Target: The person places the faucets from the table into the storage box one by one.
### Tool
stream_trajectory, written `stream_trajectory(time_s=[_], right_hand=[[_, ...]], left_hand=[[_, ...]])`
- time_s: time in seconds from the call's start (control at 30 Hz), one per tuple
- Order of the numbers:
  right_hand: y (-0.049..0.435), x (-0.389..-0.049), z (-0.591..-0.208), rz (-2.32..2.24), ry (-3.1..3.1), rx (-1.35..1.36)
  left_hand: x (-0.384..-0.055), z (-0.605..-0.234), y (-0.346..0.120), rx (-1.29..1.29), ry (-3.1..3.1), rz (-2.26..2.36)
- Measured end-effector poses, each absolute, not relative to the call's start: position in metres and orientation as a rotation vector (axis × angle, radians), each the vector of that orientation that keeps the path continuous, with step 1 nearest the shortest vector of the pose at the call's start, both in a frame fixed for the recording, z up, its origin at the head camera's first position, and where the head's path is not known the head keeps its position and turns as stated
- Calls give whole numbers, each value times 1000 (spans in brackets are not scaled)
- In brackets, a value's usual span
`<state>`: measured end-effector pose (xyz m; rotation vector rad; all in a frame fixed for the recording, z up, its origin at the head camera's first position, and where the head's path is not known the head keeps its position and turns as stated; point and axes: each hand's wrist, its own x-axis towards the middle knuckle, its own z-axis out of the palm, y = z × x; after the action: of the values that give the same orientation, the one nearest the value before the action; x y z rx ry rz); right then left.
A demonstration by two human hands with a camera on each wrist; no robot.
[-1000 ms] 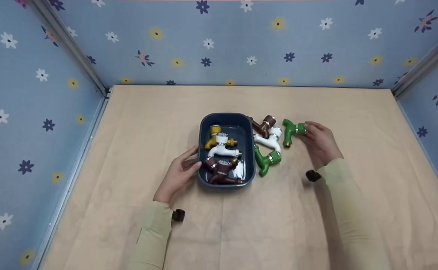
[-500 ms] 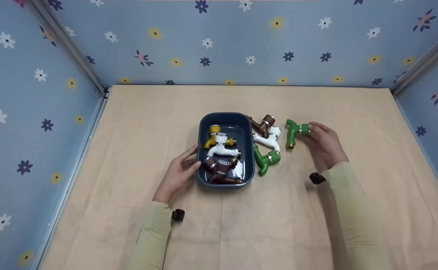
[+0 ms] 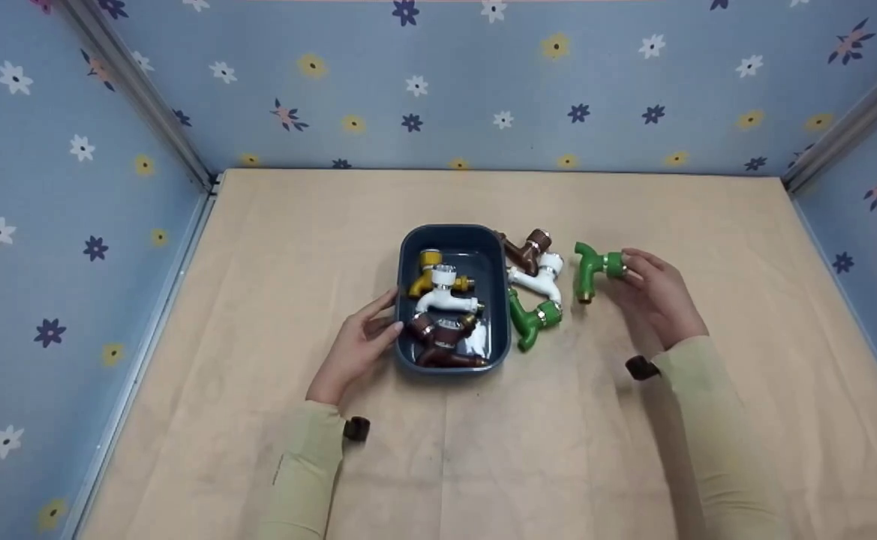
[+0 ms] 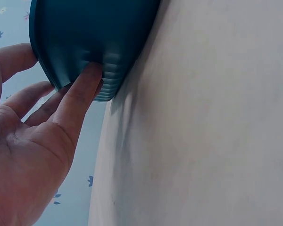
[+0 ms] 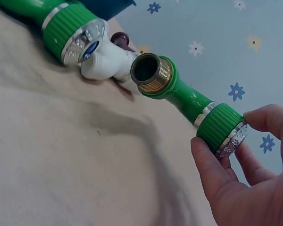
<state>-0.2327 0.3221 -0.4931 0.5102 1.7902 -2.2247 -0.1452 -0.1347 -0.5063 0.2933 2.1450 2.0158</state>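
Observation:
My right hand (image 3: 659, 289) pinches a green tap (image 3: 592, 270) by its ribbed knob, fingertips and thumb around it. The tap's threaded brass end (image 5: 152, 73) faces the camera in the right wrist view, and a shadow falls on the cloth below. My left hand (image 3: 359, 341) rests against the left side of a dark blue bin (image 3: 453, 234), fingers spread along its outer wall (image 4: 85, 33). Inside the bin lie a yellow tap (image 3: 429, 262), a white tap (image 3: 446, 300) and dark brown taps (image 3: 449, 349).
Along the bin's right side lie a brown tap (image 3: 532, 247), a white tap (image 3: 543, 277) and another green tap (image 3: 534, 319), close together. A beige cloth (image 3: 528, 450) covers the table. Flowered blue panels (image 3: 468, 82) stand behind and at both sides.
My right hand has moved slightly right and toward me with the green tap, away from the taps beside the bin. My left hand and the bin stay in place.

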Motion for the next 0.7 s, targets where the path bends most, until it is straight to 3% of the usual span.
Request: stream_trajectory(time_s=[0.7], right_hand=[[279, -221, -465, -2401, 1636, 312]], left_hand=[[-145, -508, -135, 300, 2145, 2025]])
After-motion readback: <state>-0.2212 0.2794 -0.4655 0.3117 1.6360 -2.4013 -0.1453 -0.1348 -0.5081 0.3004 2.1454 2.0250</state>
